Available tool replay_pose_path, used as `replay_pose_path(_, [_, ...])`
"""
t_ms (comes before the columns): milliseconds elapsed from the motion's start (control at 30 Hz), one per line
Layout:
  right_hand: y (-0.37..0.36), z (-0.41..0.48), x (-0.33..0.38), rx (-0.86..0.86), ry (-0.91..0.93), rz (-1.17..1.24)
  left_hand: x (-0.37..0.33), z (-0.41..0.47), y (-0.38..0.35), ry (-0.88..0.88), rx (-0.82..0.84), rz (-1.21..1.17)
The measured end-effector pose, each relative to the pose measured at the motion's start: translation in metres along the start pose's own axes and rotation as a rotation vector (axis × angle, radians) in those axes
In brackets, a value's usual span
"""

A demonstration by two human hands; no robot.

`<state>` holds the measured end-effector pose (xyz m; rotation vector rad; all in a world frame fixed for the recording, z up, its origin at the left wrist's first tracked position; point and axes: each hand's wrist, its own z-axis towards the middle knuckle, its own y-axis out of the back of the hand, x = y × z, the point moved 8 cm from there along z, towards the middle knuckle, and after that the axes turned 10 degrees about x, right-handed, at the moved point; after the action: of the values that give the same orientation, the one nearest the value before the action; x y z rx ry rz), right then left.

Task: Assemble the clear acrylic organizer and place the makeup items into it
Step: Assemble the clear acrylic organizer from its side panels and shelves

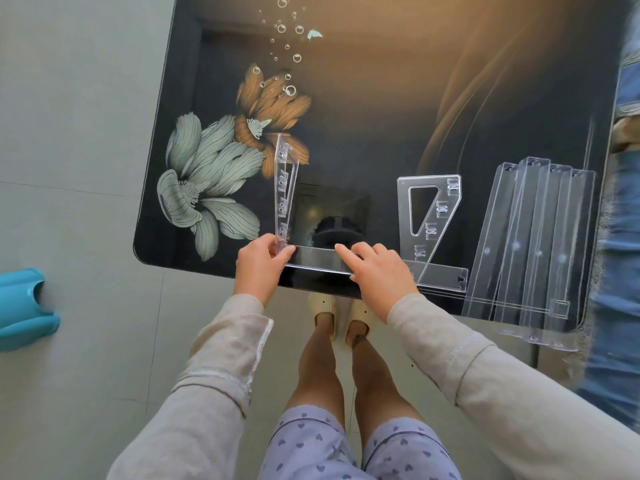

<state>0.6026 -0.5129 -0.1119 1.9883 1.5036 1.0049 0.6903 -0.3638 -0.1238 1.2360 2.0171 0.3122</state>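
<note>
- Your left hand (265, 261) grasps the foot of a clear side panel (285, 188), with thumb and fingers curled round its lower corner. The panel stands upright on its edge, and its slotted face is turned to the right.
- That corner meets the left end of a clear strip (318, 262), which lies flat along the near edge of the table (381, 98).
- Your right hand (377, 271) rests on top of the strip's right part. The index finger is stretched out toward the left and the other fingers lie loosely over the strip, not clasped (the thumb lies at the near edge).
- A second side panel (429, 209), with a triangular cut-out and four slotted tabs, lies flat just right of your right hand. Its lower end overlaps another flat strip (443, 278).
- Further right, long clear trays (533, 244) lie side by side, partly overlapping, with their near ends jutting past the table edge.
- The table is glossy and dark, printed with flowers and bubbles.
- A blue plastic thing (20, 306) lies on the floor (86, 133) to the left, and your slippers (346, 311) show below the table edge.
</note>
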Motion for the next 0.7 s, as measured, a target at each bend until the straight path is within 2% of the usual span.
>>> replay_pose_path(300, [-0.003,0.008,-0.004,-0.029,0.009,0.020,-0.008,0.007,0.001,0.071,-0.043,0.313])
replay_pose_path(367, [0.001,0.006,-0.006,-0.056,0.023,0.106,-0.009,0.009,0.001,0.076,-0.042,0.336])
replay_pose_path(433, [0.016,-0.002,-0.018,-0.171,0.012,0.295,-0.008,0.009,0.003,0.078,-0.051,0.342])
replay_pose_path(500, [0.036,-0.017,-0.045,-0.378,-0.088,0.490,-0.005,0.008,0.009,0.078,-0.071,0.342])
replay_pose_path(567, [0.046,-0.031,-0.082,-0.546,-0.278,0.657,-0.002,0.007,0.017,0.080,-0.098,0.336])
replay_pose_path(700, [0.044,-0.037,-0.127,-0.570,-0.567,0.723,0.007,0.007,0.028,0.087,-0.130,0.307])
